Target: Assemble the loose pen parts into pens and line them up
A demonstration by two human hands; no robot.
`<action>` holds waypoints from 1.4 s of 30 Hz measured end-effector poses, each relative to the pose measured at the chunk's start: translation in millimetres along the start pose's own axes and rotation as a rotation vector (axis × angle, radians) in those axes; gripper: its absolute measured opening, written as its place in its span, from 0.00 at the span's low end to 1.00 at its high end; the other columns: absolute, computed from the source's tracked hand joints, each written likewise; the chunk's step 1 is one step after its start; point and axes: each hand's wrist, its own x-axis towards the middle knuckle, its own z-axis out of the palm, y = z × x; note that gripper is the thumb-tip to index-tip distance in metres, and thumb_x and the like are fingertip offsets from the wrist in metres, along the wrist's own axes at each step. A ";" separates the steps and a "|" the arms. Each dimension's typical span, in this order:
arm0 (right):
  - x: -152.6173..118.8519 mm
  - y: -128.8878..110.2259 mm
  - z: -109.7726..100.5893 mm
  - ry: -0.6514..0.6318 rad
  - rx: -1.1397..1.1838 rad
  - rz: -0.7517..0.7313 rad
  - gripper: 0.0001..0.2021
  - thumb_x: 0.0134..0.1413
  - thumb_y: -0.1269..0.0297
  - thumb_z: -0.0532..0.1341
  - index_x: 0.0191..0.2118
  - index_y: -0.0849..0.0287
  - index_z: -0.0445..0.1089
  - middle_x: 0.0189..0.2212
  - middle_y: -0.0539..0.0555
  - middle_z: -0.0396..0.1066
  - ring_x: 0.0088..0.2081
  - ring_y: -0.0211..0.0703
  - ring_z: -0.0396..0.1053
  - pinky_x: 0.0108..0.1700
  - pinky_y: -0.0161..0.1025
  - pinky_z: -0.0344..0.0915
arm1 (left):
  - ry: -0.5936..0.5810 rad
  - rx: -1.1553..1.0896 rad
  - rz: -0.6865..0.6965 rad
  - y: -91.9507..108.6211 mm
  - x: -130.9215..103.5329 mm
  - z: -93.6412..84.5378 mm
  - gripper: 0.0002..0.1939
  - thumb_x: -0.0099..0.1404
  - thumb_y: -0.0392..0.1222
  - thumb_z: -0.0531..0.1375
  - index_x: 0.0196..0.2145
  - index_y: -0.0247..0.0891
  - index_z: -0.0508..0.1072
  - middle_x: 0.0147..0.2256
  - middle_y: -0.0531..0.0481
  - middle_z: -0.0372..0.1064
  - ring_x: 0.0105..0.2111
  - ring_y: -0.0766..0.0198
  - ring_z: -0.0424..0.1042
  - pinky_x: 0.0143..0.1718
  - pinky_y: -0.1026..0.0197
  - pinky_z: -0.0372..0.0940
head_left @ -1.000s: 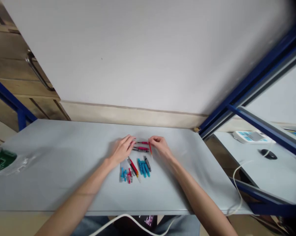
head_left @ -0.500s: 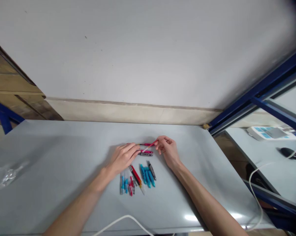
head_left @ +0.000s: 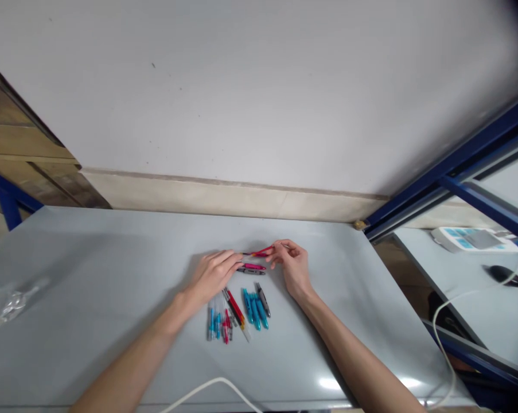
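Fingers of the right hand pinch a thin red plastic pen part, lifted clear of the grey bench to free it; the left hand at nine o'clock lies flat, fingers loose, steadying two pink-and-grey pens.

I see a grey table against a plain white wall with a beige baseboard. A blue metal frame stands right, wooden boards left.
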 end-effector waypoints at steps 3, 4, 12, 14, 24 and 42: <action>0.6 -0.2 0.1 -0.003 0.015 0.007 0.14 0.53 0.54 0.69 0.31 0.60 0.72 0.27 0.58 0.79 0.24 0.43 0.75 0.22 0.34 0.68 | 0.009 -0.011 -0.010 0.4 0.0 -0.4 0.12 0.76 0.41 0.52 0.49 0.40 0.74 0.42 0.49 0.76 0.39 0.62 0.77 0.38 0.60 0.69; 0.0 -0.3 0.8 -0.016 0.009 0.009 0.15 0.53 0.53 0.69 0.31 0.60 0.72 0.28 0.58 0.79 0.24 0.43 0.75 0.22 0.34 0.68 | 0.009 -0.020 -0.012 0.9 0.2 -0.9 0.12 0.76 0.42 0.52 0.48 0.40 0.74 0.42 0.49 0.76 0.39 0.62 0.77 0.38 0.60 0.69; -16.3 -3.7 12.8 -0.310 -0.174 -0.065 0.17 0.56 0.48 0.66 0.35 0.59 0.72 0.24 0.53 0.75 0.20 0.39 0.70 0.21 0.34 0.62 | -0.006 -0.067 -0.030 10.0 -1.1 -2.1 0.13 0.77 0.41 0.50 0.49 0.39 0.74 0.39 0.47 0.74 0.38 0.61 0.75 0.40 0.59 0.69; -21.6 -7.2 14.1 -0.291 -0.230 -0.099 0.16 0.57 0.48 0.65 0.34 0.59 0.72 0.23 0.51 0.74 0.20 0.37 0.67 0.24 0.34 0.62 | 0.027 -0.080 -0.038 14.3 -2.9 -1.2 0.13 0.77 0.39 0.49 0.49 0.38 0.73 0.39 0.46 0.74 0.37 0.61 0.75 0.39 0.59 0.70; -40.9 -9.4 21.7 -0.289 -0.324 -0.157 0.19 0.62 0.48 0.60 0.27 0.56 0.64 0.16 0.46 0.65 0.16 0.35 0.58 0.22 0.34 0.56 | 0.041 -0.078 -0.051 26.6 -7.1 -7.1 0.11 0.76 0.37 0.50 0.43 0.37 0.73 0.37 0.46 0.72 0.36 0.61 0.74 0.38 0.60 0.67; -42.1 -8.3 26.7 -0.224 -0.303 -0.250 0.11 0.63 0.54 0.60 0.36 0.56 0.68 0.28 0.51 0.73 0.27 0.40 0.69 0.35 0.37 0.66 | -0.023 -0.185 -0.010 11.0 -1.1 -23.0 0.13 0.77 0.41 0.50 0.45 0.39 0.74 0.36 0.48 0.70 0.35 0.63 0.72 0.39 0.61 0.67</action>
